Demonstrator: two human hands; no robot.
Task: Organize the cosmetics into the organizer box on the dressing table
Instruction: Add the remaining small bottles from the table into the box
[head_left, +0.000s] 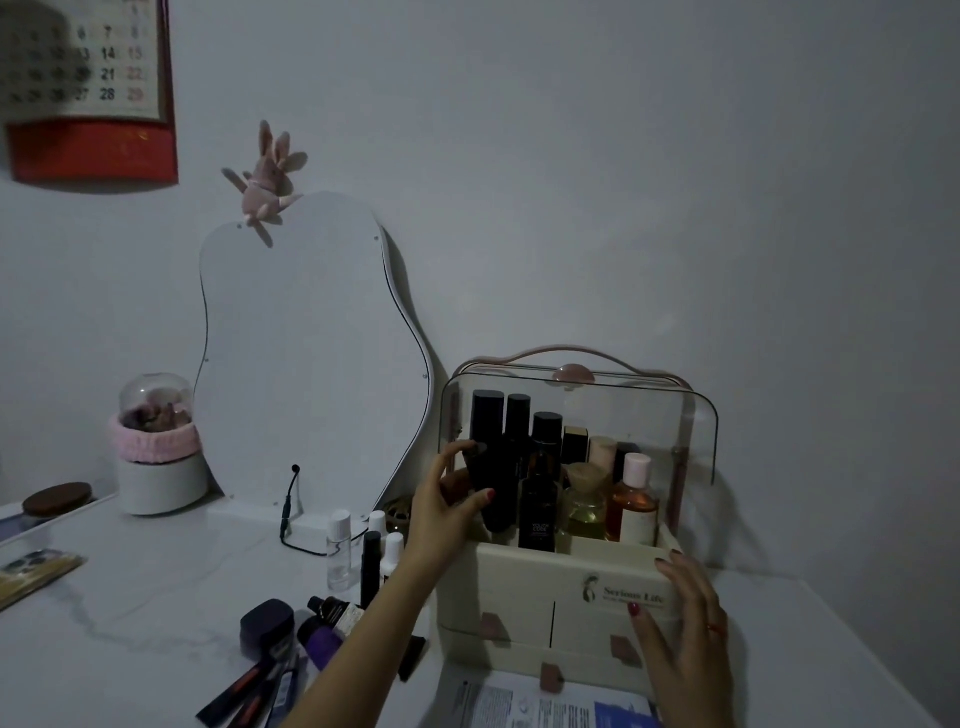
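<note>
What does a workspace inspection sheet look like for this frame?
Surface: white marble-look dressing table, dimly lit.
Job's things: cream organizer box with clear flip-up lid raised, holding upright bottles; loose cosmetics lie at its left.
Clutter: printed leaflet in front of the box.
Grippers: left hand grips a tall black bottle inside the box; right hand rests open against the box's front right corner.
Cables: thin black cable at the mirror base.
Surroundings: wavy white mirror, pink plush rabbit, wall calendar.
</note>
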